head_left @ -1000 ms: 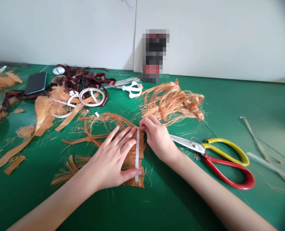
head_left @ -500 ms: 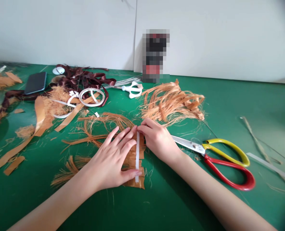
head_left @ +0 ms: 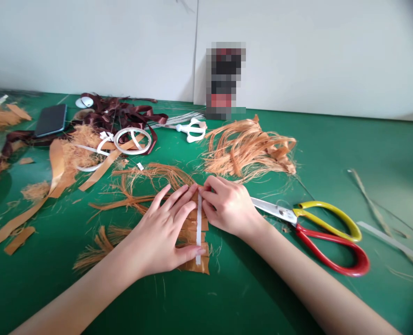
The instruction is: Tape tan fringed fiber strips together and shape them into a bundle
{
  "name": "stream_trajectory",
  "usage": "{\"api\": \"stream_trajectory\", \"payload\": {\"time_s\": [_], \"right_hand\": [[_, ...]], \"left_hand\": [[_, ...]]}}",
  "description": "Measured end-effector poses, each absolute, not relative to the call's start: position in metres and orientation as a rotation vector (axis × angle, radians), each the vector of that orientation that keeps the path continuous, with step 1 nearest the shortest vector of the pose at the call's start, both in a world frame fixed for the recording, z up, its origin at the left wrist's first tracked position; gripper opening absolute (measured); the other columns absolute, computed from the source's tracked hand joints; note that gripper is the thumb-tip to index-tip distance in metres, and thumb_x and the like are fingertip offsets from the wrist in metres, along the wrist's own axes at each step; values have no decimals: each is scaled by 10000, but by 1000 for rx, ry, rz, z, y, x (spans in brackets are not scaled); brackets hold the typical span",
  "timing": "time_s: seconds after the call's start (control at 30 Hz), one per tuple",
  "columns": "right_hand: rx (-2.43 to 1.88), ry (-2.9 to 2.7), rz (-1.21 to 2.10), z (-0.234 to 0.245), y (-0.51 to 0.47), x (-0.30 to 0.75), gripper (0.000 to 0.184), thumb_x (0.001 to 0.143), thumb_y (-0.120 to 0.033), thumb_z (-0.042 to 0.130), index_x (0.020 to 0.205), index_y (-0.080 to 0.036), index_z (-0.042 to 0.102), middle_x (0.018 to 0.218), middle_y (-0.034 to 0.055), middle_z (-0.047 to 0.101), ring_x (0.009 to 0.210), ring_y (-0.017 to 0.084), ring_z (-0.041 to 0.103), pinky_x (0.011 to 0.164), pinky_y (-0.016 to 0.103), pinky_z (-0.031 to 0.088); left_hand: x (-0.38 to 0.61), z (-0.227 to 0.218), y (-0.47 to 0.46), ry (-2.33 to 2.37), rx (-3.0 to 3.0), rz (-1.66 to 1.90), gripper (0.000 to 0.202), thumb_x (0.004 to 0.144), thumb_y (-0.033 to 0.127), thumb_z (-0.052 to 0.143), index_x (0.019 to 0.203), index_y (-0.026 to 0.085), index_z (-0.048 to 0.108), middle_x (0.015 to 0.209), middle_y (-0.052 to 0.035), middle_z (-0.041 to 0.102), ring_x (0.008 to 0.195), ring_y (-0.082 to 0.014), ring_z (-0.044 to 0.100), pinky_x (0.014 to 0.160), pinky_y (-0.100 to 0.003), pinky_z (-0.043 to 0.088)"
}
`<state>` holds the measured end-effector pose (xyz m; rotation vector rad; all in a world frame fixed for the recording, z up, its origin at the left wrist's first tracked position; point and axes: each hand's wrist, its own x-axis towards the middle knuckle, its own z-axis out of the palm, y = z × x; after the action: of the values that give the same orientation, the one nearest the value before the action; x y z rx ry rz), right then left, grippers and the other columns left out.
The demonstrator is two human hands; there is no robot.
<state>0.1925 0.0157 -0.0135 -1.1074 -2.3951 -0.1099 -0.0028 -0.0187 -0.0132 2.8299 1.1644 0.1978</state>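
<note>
Left hand (head_left: 157, 235), right hand (head_left: 229, 207) bare, fingers (head_left: 178, 204) slim.

- Your green-topped desk (head_left: 332, 153), seen from your seat
- In front of you: a fringed tan panel (head_left: 194, 266) crossed by a white strip (head_left: 198, 228)
- On your right: scissors (head_left: 327, 232) with red and yellow handles
- Beyond the panel: a loose bundle of orange fibre (head_left: 248, 149)
- At upper left: a smartphone (head_left: 51, 120), dark brown ribbon (head_left: 123, 116) and white plastic rings (head_left: 133, 142)
- At far right: a dried stem (head_left: 370, 204)
</note>
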Motion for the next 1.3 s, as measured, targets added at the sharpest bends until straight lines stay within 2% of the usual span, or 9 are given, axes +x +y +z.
{"api": "stream_trajectory", "payload": {"time_s": [0.1, 0.17, 0.3, 0.4, 0.57, 0.83, 1.03, 1.13, 1.3], "right_hand": [[-1122, -2442, -118, -12, 16, 192, 311, 845, -147, 414, 647, -122, 653, 668, 50, 562, 547, 125, 462, 451, 274, 284], [-1167, -2438, 2, -9, 15, 193, 285, 833, -145, 427, 686, -124, 670, 700, 48, 570, 557, 118, 473, 459, 265, 298], [-1333, -2274, 378, -2, 17, 194, 208, 853, -161, 483, 857, -128, 688, 831, 41, 601, 581, 94, 511, 526, 239, 391], [-1341, -2205, 470, -4, 21, 196, 167, 892, -163, 497, 892, -137, 663, 880, 43, 597, 659, 107, 550, 616, 245, 447], [-1266, -2266, 458, -14, 26, 197, 174, 916, -128, 477, 881, -131, 647, 933, 71, 585, 805, 147, 593, 708, 268, 482], [-1241, -2425, 252, -16, 25, 197, 231, 959, -157, 406, 920, -138, 633, 895, 59, 581, 755, 139, 558, 612, 241, 440], [-1247, -2538, 79, -13, 22, 190, 271, 943, -90, 348, 848, -123, 600, 846, 74, 565, 725, 160, 523, 569, 252, 409], [-1256, -2515, 94, -14, 21, 188, 285, 935, -62, 334, 836, -113, 596, 816, 72, 557, 705, 159, 511, 600, 258, 427], [-1302, -2407, 220, -18, 22, 191, 238, 958, -128, 374, 879, -130, 598, 859, 61, 565, 724, 143, 521, 623, 245, 434]], "left_hand": [[-3, -13, -18, 1166, 2831, 191, 797, 858, 677, 407, 1402, 104, 300, 1563, -141, 225, 1438, -271, 210, 1175, -493, 83], [-3, -13, -18, 1162, 2826, 188, 799, 856, 674, 413, 1405, 106, 296, 1562, -143, 228, 1435, -274, 217, 1174, -497, 85], [-4, -13, -20, 1164, 2819, 182, 773, 852, 667, 432, 1385, 117, 325, 1555, -144, 248, 1432, -278, 225, 1171, -506, 85], [-4, -12, -20, 1171, 2820, 182, 736, 850, 663, 440, 1340, 119, 373, 1553, -146, 255, 1434, -277, 220, 1170, -506, 85], [-3, -13, -19, 1173, 2801, 201, 712, 842, 655, 467, 1306, 118, 403, 1538, -160, 285, 1431, -286, 227, 1173, -518, 94], [-2, -13, -21, 1170, 2783, 244, 718, 843, 651, 473, 1320, 118, 405, 1517, -162, 329, 1415, -299, 267, 1178, -515, 96], [-2, -12, -20, 1186, 2781, 259, 729, 853, 676, 421, 1333, 128, 400, 1528, -148, 315, 1419, -276, 265, 1189, -494, 70], [-2, -11, -20, 1178, 2779, 265, 724, 854, 669, 429, 1343, 137, 394, 1531, -140, 312, 1417, -277, 270, 1187, -495, 81], [-3, -12, -20, 1171, 2758, 262, 709, 856, 661, 435, 1341, 144, 401, 1537, -137, 300, 1419, -285, 263, 1181, -513, 92]]}}
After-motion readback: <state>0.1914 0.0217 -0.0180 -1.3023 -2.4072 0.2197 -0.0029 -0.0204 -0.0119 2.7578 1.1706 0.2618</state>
